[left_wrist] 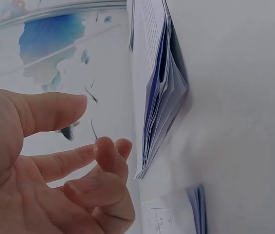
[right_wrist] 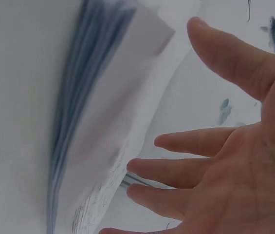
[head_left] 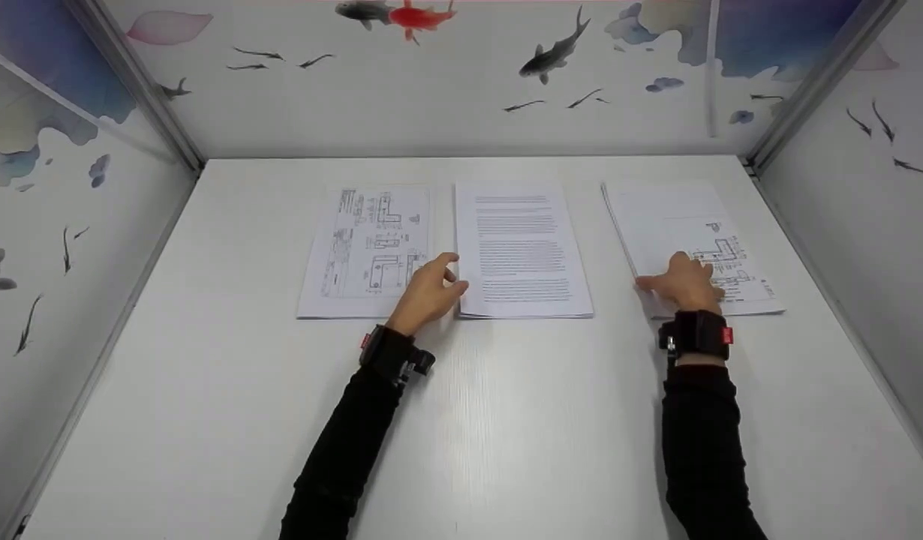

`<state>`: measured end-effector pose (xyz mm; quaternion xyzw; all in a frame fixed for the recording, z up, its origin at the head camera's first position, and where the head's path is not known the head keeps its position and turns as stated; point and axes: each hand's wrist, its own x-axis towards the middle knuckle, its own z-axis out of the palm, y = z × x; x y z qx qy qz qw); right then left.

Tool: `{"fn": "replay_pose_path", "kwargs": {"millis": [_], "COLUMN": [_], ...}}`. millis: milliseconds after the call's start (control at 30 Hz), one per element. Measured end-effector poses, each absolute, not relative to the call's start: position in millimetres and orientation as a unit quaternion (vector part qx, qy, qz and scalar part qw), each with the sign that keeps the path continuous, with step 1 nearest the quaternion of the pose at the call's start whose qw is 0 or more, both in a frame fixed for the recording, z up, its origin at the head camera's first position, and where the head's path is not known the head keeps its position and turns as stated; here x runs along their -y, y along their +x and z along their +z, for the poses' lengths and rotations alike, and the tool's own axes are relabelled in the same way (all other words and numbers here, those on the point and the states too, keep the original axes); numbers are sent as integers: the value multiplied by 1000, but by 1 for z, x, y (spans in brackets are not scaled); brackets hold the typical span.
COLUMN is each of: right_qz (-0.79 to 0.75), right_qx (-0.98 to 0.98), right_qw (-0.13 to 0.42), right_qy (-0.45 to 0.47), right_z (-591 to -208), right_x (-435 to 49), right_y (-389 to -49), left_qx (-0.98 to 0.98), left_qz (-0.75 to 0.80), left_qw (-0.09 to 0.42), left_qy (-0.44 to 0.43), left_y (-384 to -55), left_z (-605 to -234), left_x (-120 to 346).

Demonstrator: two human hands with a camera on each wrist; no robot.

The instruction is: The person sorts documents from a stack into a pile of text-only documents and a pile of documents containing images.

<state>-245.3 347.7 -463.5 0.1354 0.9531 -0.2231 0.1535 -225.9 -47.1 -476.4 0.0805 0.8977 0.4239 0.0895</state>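
Three stacks of paper lie side by side across the table. My left hand (head_left: 429, 292) hovers between the left stack (head_left: 349, 240) of technical drawings and the middle stack (head_left: 518, 247) of printed text. Its thumb and fingers are apart and loosely bent in the left wrist view, with nothing between them. Loose, fanned sheet edges show on a stack (left_wrist: 164, 92) beyond the fingertips. Over the lower part of the right stack (head_left: 653, 206), a drawing on top, is my right hand (head_left: 683, 283). Its fingers are spread, and in the right wrist view the stack's layered edge (right_wrist: 86, 73) is close by.
The white table (head_left: 461, 420) is enclosed by panels at the back (head_left: 461, 105) and both sides, painted with fish and plants. Metal corner posts (head_left: 142, 90) stand at the back. A black camera strap (head_left: 700, 334) circles each wrist.
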Motion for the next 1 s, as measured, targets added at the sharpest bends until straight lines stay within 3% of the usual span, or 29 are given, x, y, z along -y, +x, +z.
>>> {"fn": "replay_pose_path", "kwargs": {"millis": [300, 1000], "right_qz": [-237, -288], "right_qx": [-945, -934], "right_qw": [192, 172], "right_qy": [122, 124], "right_z": [-468, -465], "right_x": [-354, -360], "right_y": [-242, -241], "left_qx": [-891, -888], "left_qz": [441, 443], "left_qw": [86, 95], "left_qy": [64, 76], "left_y": [-225, -227], "left_z": [-475, -479], "left_x": [49, 49]}}
